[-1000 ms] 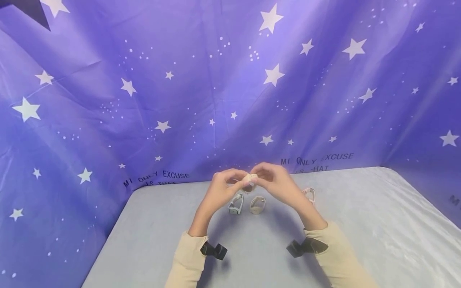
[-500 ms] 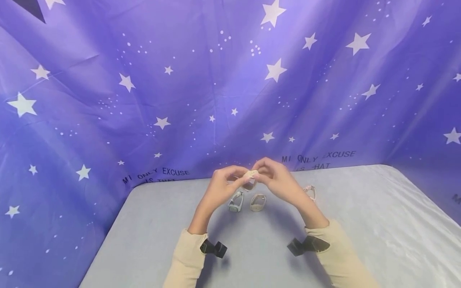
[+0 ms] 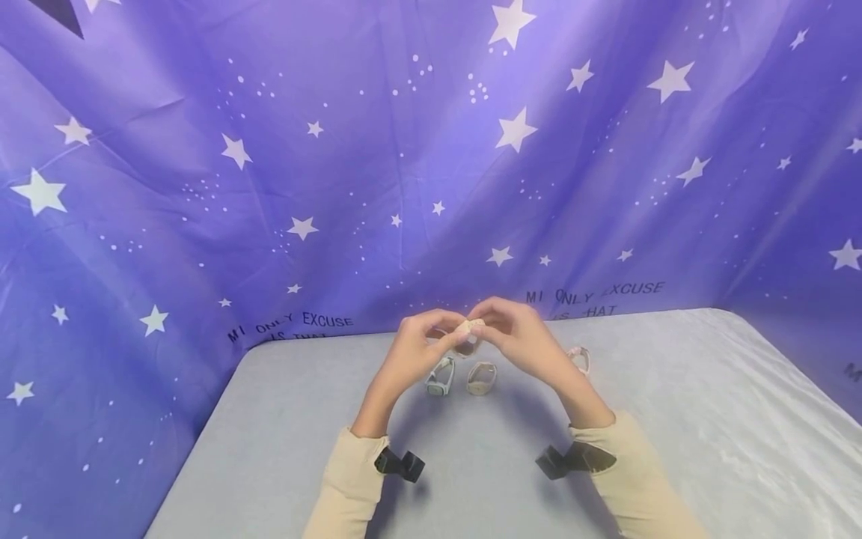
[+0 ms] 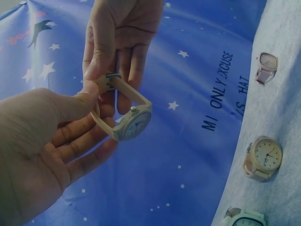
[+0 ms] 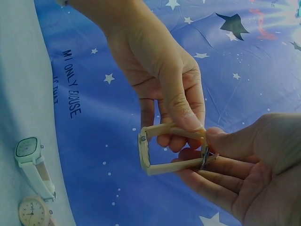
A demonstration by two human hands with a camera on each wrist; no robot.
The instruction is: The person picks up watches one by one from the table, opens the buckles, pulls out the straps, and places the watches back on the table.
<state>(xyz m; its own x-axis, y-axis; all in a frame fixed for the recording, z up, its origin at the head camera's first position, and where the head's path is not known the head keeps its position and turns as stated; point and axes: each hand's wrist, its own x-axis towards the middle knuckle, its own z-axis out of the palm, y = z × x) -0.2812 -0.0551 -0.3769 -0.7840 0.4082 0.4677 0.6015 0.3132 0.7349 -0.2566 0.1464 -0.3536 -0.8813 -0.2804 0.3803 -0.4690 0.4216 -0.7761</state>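
Observation:
Both hands hold a cream wristwatch up above the far part of the table. Its strap is looped, with the round dial facing away from the buckle. My left hand pinches the strap near the buckle between thumb and fingers. At the same end, my right hand pinches the strap with its thumb close to the left thumb. The fingers partly hide the strap end. Beneath the hands, a pale green square-faced watch and a beige round watch stand on the table.
A pink watch stands on the table, partly behind the right wrist. Light grey cloth covers the table. A purple star-printed curtain hangs right behind its back edge. Black cameras sit on both wrists.
Both hands keep the cream watch in nearly the same spot. The right fingers shift slightly at the strap end. The head view has tilted a little; the other watches stay put.

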